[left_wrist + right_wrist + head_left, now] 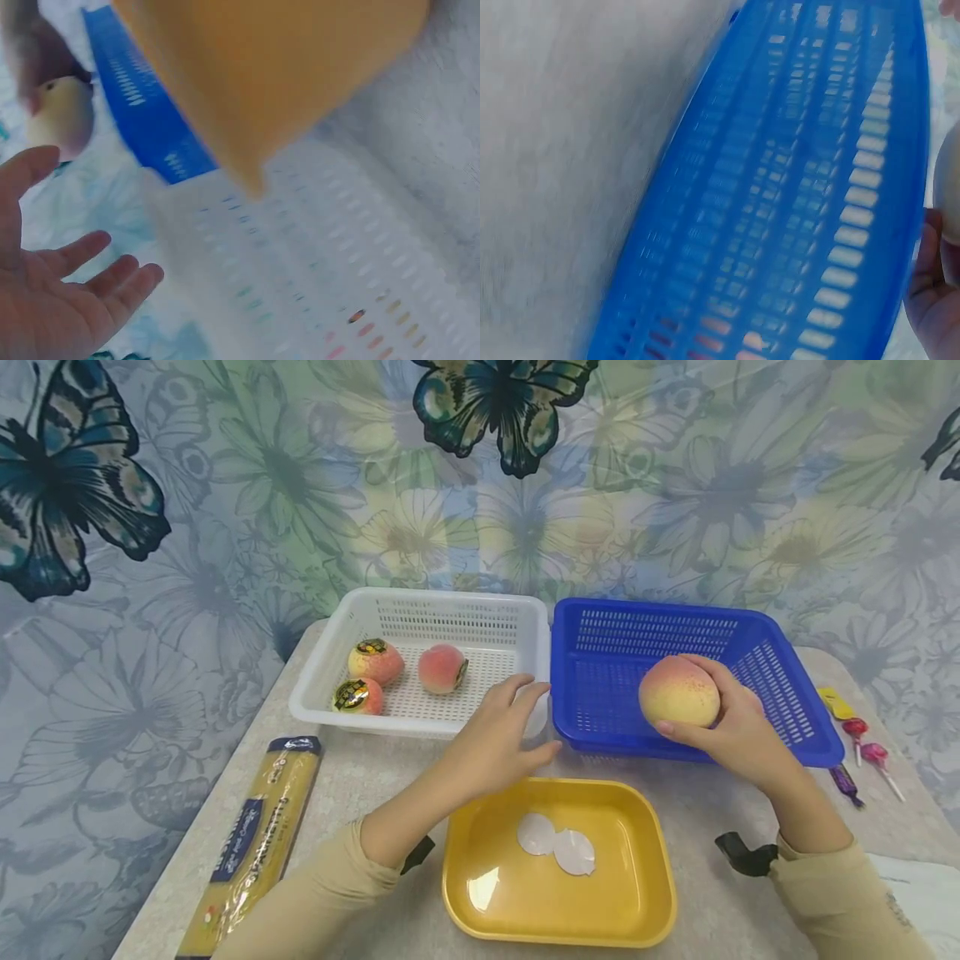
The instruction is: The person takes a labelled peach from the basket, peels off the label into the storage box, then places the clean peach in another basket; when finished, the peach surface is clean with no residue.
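Squeeze only softly the peach (677, 693), which your right hand (738, 731) grips over the blue basket (600, 681), your left hand (498, 735) spread beside it.

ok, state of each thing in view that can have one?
Held peach: raised, over blue basket
Right hand: gripping that peach
Left hand: empty, fingers spread
White basket: upright, holding three peaches
Blue basket: upright, contents partly hidden
Yellow tray: upright, two white discs inside
Yellow pack: lying flat
Lollipops: lying on table
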`<state>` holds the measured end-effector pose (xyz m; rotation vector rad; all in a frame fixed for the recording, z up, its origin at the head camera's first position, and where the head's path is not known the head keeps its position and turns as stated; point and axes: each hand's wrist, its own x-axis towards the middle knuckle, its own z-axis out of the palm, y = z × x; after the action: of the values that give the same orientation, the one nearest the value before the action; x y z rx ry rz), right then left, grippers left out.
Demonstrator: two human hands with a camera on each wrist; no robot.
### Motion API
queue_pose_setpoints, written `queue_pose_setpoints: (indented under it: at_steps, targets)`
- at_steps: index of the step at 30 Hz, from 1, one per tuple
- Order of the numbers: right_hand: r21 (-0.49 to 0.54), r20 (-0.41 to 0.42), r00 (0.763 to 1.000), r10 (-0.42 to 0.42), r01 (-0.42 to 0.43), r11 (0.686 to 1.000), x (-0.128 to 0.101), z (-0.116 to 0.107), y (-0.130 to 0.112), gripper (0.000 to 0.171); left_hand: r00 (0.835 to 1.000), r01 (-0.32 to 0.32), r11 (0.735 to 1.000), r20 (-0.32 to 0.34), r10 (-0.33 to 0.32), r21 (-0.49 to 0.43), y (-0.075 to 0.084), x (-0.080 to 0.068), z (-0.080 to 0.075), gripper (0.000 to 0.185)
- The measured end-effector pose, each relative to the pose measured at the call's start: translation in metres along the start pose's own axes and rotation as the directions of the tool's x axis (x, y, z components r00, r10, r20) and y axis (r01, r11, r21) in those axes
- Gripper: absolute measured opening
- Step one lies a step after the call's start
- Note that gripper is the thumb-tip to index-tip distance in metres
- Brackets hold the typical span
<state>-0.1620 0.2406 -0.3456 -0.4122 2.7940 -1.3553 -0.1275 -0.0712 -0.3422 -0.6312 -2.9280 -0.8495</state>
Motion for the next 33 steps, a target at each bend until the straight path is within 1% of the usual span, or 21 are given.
queue_pose_setpoints:
  at_steps: [2,4,7,9,10,13,16,18,21,23,25,29,33]
  targets:
    - [-0.003,-0.056,0.998,0.018,-0.018,1.000,0.006,-0.004,0.006,0.082,0.998,0.041,0.999,0.043,-0.041,0.002,-0.004,0.011,0.005,0.080]
    - [-0.004,-0.093,0.995,0.046,-0.046,0.999,0.012,-0.007,0.011,0.080,0.995,0.062,0.998,0.077,-0.063,0.018,-0.007,0.020,0.012,0.088]
    - [-0.053,-0.158,0.986,0.059,-0.068,0.996,0.024,-0.010,0.019,0.082,0.992,0.065,0.997,0.103,-0.070,0.052,-0.010,0.030,0.021,0.096]
    - [-0.073,-0.180,0.982,0.058,-0.072,0.995,0.033,-0.010,0.023,0.082,0.992,0.057,0.996,0.107,-0.064,0.070,-0.012,0.035,0.025,0.099]
    - [-0.075,-0.184,0.982,0.047,-0.061,0.995,0.038,-0.009,0.026,0.080,0.992,0.051,0.996,0.108,-0.060,0.078,-0.012,0.037,0.027,0.100]
    - [-0.099,-0.174,0.985,0.019,-0.037,0.994,0.053,-0.003,0.031,0.076,0.993,0.042,0.995,0.105,-0.052,0.096,-0.013,0.042,0.031,0.102]
    - [-0.123,-0.140,0.990,0.019,-0.036,0.992,0.067,0.004,0.032,0.078,0.993,0.037,0.992,0.103,-0.050,0.121,-0.014,0.044,0.034,0.105]
    - [-0.150,-0.123,0.992,0.040,-0.058,0.987,0.074,0.008,0.033,0.083,0.993,0.037,0.990,0.103,-0.051,0.136,-0.015,0.045,0.035,0.107]
    - [-0.186,-0.096,0.990,0.104,-0.120,0.975,0.084,0.013,0.037,0.092,0.994,0.028,0.987,0.101,-0.044,0.160,-0.017,0.045,0.038,0.108]
    - [-0.212,-0.083,0.985,0.149,-0.163,0.964,0.089,0.015,0.041,0.095,0.994,0.024,0.986,0.105,-0.042,0.168,-0.017,0.046,0.040,0.108]
    - [-0.251,-0.060,0.978,0.202,-0.211,0.945,0.092,0.015,0.045,0.101,0.993,0.020,0.985,0.110,-0.039,0.170,-0.017,0.047,0.041,0.108]
    - [-0.308,-0.034,0.971,0.235,-0.234,0.922,0.097,0.015,0.052,0.102,0.992,0.023,0.986,0.122,-0.043,0.164,-0.015,0.047,0.042,0.107]
    - [-0.360,-0.017,0.973,0.232,-0.222,0.906,0.103,0.017,0.057,0.101,0.991,0.028,0.985,0.125,-0.050,0.170,-0.015,0.047,0.042,0.107]
